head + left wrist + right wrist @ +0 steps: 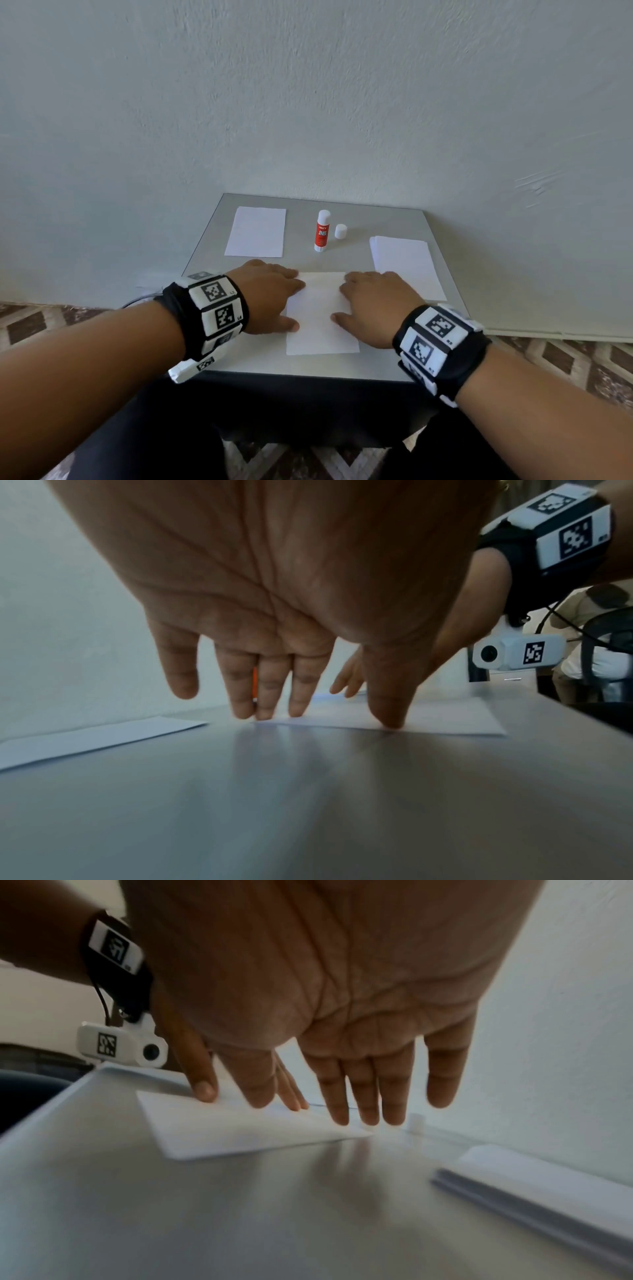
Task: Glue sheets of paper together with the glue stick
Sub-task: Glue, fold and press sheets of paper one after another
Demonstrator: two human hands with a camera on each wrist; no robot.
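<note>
- Two hands down flat on the centre sheet [322,313] – left hand [270,296] on its left edge, right hand [375,305] on its right edge, near the front of the table [342,366].
- Fingers on both: straight, lightly spread, tips pressing the paper; nothing gripped. Wrist views confirm – left fingertips [294,710] and thumb touch the sheet's edge, right fingertips [342,1118] land on its far corner, little fingers lifted clear.
- Step, by my read: pressing/smoothing a glued pair so it bonds. Can't tell from here if it's one sheet or two stacked.
- Glue stick [322,231] stands upright at the back, cap [340,231] off and just beside it – so glue is prob. already on.
- Single sheet [256,231] back left; stack of sheets [407,267] on the right, apart from the hands.
- Next move, I'd say: lift the hands, take a fresh sheet from the stack, then grab the stick. Needs clean edge alignment & firm, even pressure – stick could dry uncapped.
</note>
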